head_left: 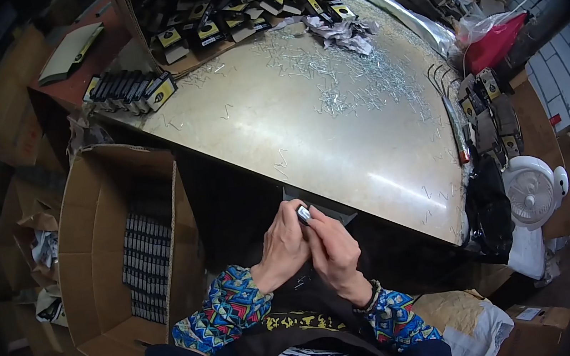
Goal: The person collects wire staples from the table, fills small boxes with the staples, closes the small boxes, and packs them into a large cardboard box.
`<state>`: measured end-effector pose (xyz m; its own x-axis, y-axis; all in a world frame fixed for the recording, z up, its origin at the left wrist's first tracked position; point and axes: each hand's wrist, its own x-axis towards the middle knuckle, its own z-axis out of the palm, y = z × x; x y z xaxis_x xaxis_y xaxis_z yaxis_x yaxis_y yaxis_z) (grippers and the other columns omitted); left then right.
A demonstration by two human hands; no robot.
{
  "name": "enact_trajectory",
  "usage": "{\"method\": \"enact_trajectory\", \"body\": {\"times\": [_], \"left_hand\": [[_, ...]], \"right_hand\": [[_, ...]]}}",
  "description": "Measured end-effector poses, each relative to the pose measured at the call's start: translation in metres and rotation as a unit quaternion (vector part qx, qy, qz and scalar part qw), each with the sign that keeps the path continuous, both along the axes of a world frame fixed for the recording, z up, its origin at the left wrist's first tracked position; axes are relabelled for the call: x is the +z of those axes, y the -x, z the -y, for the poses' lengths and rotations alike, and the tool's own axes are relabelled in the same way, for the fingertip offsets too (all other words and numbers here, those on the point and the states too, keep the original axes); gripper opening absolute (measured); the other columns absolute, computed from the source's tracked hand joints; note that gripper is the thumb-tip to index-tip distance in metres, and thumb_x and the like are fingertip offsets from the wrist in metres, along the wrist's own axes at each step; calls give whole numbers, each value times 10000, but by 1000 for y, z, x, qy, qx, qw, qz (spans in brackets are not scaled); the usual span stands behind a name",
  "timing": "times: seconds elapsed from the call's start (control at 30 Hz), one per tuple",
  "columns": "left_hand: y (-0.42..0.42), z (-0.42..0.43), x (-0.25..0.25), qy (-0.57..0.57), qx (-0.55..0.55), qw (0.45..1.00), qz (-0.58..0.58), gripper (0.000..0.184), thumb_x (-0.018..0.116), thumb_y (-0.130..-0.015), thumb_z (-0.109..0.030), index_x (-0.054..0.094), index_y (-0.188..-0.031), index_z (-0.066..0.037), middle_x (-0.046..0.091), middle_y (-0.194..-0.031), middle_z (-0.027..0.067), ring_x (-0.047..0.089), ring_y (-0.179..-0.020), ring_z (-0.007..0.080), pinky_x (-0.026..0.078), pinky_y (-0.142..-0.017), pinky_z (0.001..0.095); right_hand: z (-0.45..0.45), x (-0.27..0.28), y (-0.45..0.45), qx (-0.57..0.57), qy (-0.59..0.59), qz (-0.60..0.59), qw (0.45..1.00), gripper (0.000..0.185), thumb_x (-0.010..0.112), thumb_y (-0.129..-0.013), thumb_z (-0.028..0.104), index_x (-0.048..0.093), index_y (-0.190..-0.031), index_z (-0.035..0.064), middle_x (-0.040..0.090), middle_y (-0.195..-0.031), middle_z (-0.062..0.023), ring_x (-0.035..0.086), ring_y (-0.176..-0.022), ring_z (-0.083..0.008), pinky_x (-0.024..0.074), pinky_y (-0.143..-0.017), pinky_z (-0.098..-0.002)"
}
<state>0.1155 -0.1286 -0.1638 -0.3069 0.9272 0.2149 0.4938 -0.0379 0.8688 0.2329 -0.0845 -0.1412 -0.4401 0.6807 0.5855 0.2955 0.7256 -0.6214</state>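
My left hand (282, 242) and my right hand (336, 249) meet in front of my body, just off the near edge of the table. Between their closed fingers is a small dark piece with a shiny silvery end (303, 214). Most of it is hidden by the fingers, so its kind cannot be made out. Past the hands, a few thin bent wire clips (281, 162) lie on the pale tabletop (237, 141). A large scatter of the same silvery clips (352, 83) covers the table's far right part.
To the left, an open cardboard box (93, 225) holds rows of dark flat pieces (147, 264). A row of black-and-yellow small boxes (130, 92) stands at the table's left corner. More fill a carton (177, 66) at the back, near crumpled paper (345, 34). A white fan (530, 192) stands right.
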Motion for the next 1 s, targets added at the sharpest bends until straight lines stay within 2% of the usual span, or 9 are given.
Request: {"method": "enact_trajectory", "body": {"times": [0.1,0.23,0.4,0.47,0.6,0.63,0.7,0.87,1.0], "left_hand": [[-8,-11,10,23,-10,1000,-10,590,736,-802,-138,418,-1285,-17,543,-1140,200,578,-1025,402,498,-843,465],[5,-36,23,-111,-30,986,-119,709,746,-856,-276,404,-1403,19,547,-1262,193,477,-1217,375,394,-1040,461],[-2,-109,-7,-124,-74,989,25,422,562,-967,-209,501,-1308,30,572,-1145,207,551,-1073,363,435,-929,461],[31,-115,1,-118,-24,988,-101,397,575,-934,-184,520,-1274,13,575,-1071,185,554,-1013,361,436,-890,458],[175,-111,17,-3,218,859,-463,372,599,-863,-128,554,-1219,-29,570,-988,136,542,-977,310,437,-849,447],[204,-113,33,-109,277,788,-539,363,608,-841,-103,559,-1194,-36,554,-968,130,530,-992,287,449,-840,442],[255,-137,50,-175,194,793,-550,333,634,-802,-82,572,-1127,-41,572,-956,115,560,-973,292,474,-806,429],[336,-240,63,125,127,724,-666,182,570,-838,-128,686,-975,-101,626,-1014,65,610,-989,270,500,-771,400],[414,-280,14,251,122,651,-706,228,574,-878,-195,686,-1070,-147,618,-1180,60,566,-1163,283,481,-876,469]], "right_hand": [[-15,-3,-16,17,22,-12,1000,223,690,-832,-72,689,-1053,-46,712,-1044,-220,721,-892,-319,571,-779,-354],[-97,-6,-83,-209,-6,-59,976,343,617,-912,-53,628,-1255,-40,655,-1252,-212,684,-1050,-287,547,-870,-359],[-98,-16,-26,-58,115,-118,985,323,574,-967,-27,606,-1288,-46,624,-1309,-176,650,-1114,-238,531,-890,-312],[-104,-11,-7,-29,241,-144,959,299,599,-959,-6,626,-1254,-41,626,-1309,-179,663,-1057,-209,518,-876,-274],[-131,-15,-25,-26,37,74,996,262,657,-920,63,675,-1176,7,605,-1310,-215,598,-1130,-336,493,-956,-383],[-143,-17,-22,-21,-5,105,994,261,656,-914,61,678,-1169,12,597,-1315,-216,572,-1154,-362,478,-974,-411],[-163,-21,-18,-22,-79,174,981,258,655,-900,57,683,-1154,22,580,-1324,-219,519,-1203,-413,448,-1010,-467],[-230,-24,38,-84,-159,165,970,214,651,-803,92,654,-1016,75,593,-1120,-200,548,-1074,-397,443,-946,-500],[-254,-25,9,-115,-150,276,942,331,606,-926,237,621,-1237,126,565,-1296,-184,491,-1216,-429,387,-1035,-548]]}}
